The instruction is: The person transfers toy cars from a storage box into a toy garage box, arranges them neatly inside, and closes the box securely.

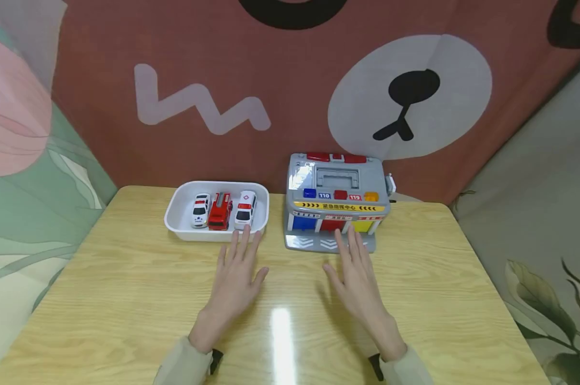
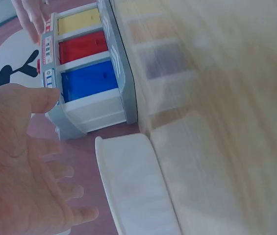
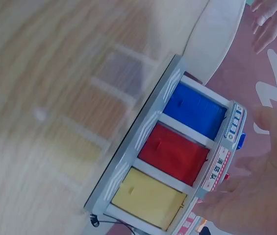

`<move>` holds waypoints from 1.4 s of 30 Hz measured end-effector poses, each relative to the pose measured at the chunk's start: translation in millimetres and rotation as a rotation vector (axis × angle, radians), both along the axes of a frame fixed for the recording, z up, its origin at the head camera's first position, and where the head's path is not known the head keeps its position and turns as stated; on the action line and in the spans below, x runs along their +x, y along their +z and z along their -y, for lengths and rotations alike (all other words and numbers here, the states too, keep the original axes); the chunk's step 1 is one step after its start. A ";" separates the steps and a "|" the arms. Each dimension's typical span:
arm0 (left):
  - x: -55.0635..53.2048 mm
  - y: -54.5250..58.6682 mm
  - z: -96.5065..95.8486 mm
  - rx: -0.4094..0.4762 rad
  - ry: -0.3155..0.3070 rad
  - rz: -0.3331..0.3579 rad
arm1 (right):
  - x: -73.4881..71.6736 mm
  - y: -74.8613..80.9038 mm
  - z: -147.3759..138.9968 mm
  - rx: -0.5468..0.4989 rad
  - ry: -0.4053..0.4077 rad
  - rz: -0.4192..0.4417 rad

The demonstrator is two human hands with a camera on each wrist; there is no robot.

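Observation:
In the head view my left hand (image 1: 236, 283) hovers before a white tray (image 1: 179, 227), its straight fingers pointing at the tray's front edge and holding nothing. Inside that tray lie a toy police car (image 1: 200, 210), a red toy fire truck (image 1: 220, 212) and a white toy ambulance (image 1: 245, 209), side by side. My right hand (image 1: 359, 280), also with fingers extended and nothing in them, is in front of a grey toy garage (image 1: 337, 193). Three doors face me on the garage: blue (image 3: 195, 110), red (image 3: 174, 153) and yellow (image 3: 148, 198), all down.
Both toys stand near the back of a wooden table (image 1: 150, 310). Behind them hangs a reddish-brown cloth (image 1: 290, 107) with a bear face. A dark cord (image 3: 113, 223) shows beside the garage in the right wrist view.

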State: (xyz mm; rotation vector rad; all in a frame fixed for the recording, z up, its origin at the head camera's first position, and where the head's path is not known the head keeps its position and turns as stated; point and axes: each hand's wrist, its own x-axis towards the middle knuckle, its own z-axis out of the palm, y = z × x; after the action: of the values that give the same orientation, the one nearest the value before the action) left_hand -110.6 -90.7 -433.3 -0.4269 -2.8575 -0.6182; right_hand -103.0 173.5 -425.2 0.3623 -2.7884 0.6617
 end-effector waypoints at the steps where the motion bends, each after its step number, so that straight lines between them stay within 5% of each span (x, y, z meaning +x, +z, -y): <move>1: -1.8 1.7 2.3 0.004 -0.003 -0.008 | -1.0 1.3 -1.1 -0.007 0.003 -0.016; 8: -22.5 19.5 10.7 0.003 -0.024 -0.036 | -17.6 18.1 -18.3 -0.014 0.019 -0.141; 14: -51.2 32.0 4.2 -0.049 -0.067 -0.095 | -41.4 28.3 -45.8 -0.038 0.026 -0.156; 22: -87.9 43.4 -25.1 -0.057 -0.130 -0.048 | -75.6 38.2 -82.3 -0.018 0.053 -0.072; 28: -107.8 48.7 -50.7 -0.118 -0.181 0.003 | -92.1 45.5 -90.5 0.020 0.055 0.078; 42: -127.6 35.8 -66.3 -0.207 -0.193 -0.075 | -108.6 57.0 -98.2 0.128 0.120 0.195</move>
State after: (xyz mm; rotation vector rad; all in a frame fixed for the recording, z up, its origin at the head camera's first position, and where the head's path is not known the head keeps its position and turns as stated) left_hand -238.2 -24.4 -397.5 -0.7494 -2.8391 -0.3270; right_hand -211.6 271.6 -368.2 0.5201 -3.0234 0.5743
